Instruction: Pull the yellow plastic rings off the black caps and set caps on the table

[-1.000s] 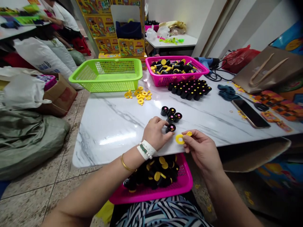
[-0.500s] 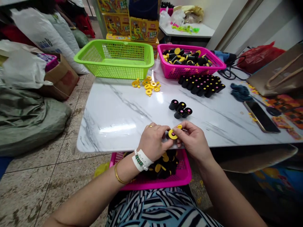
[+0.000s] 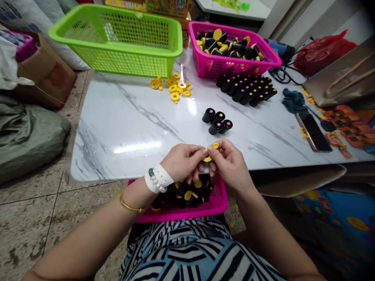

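Note:
My left hand (image 3: 183,162) and my right hand (image 3: 230,164) meet at the near edge of the white marble table (image 3: 131,128). Together they pinch a small black cylinder with a yellow ring cap (image 3: 208,154) on it; the black part is mostly hidden by my fingers. Three black cylinders with pink tops (image 3: 216,120) stand just beyond my hands. On my lap sits a pink basket (image 3: 205,208) holding several black pieces with yellow caps.
Loose yellow rings (image 3: 172,86) lie near a green basket (image 3: 117,37). A pink basket (image 3: 234,50) of capped pieces stands at the back, with rows of black cylinders (image 3: 246,90) before it. A phone (image 3: 313,132), scissors and a brown bag lie right.
My left hand lifted the black cylinder off the table and my right hand brought the yellow ring onto it. Both hands drew back to the table's near edge; the camera tilted down.

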